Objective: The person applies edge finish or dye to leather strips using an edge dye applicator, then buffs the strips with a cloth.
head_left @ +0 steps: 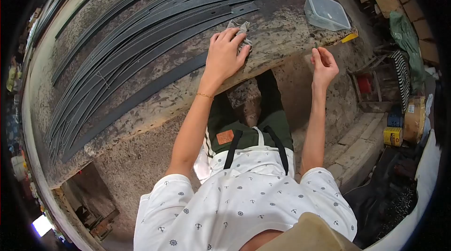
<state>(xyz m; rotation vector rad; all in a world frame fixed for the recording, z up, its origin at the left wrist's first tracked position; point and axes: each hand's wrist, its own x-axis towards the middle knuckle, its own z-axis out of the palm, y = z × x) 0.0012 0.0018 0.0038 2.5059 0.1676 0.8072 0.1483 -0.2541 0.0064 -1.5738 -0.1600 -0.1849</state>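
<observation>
My left hand (226, 56) lies over a crumpled grey cloth (244, 29) near the front edge of the stained table (277, 39), its fingers bent over the cloth. Under and left of that hand runs a single dark strip (141, 100) along the table edge. Behind it lies a pile of dark stitched strips (155, 37), fanned out to the left. My right hand (324, 64) is raised just off the table's front edge, thumb and fingertips pinched together; what they hold, if anything, is too small to name.
A clear plastic box (327, 11) stands at the table's right end, with a yellow piece (349, 38) at the corner below it. To the right are a stool (376, 84), a green bag (405, 35) and a yellow box (392, 136).
</observation>
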